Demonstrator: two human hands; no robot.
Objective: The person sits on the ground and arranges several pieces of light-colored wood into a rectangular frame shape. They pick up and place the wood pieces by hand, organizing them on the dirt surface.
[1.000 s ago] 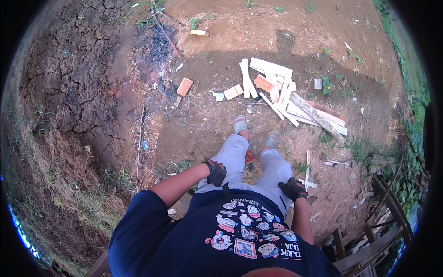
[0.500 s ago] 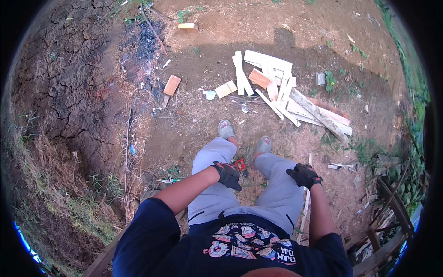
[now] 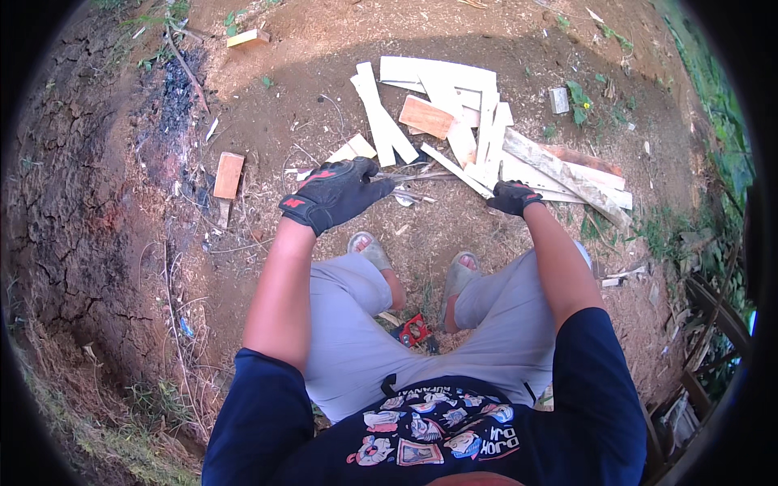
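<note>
My left hand, in a black and red work glove, is held out with the thumb apart from the bent fingers and nothing between them. Just beyond it lies a pale wood block, partly covered by the hand. My right hand, gloved alike, hovers at the near end of a thin wood strip; its fingers look apart, and whether they touch the strip is hidden. Around it spreads a loose pile of pale boards, with a reddish wood block and a weathered plank.
A red and black tool lies between my feet. Another reddish block rests on the dirt at left, near charred ground. A small grey block sits right of the pile. Dark timbers stand at the right edge.
Both hands have moved forward from above my thighs toward the wood pile. My body leans further over, and the view has shifted with it. The wood pieces appear to lie as before.
</note>
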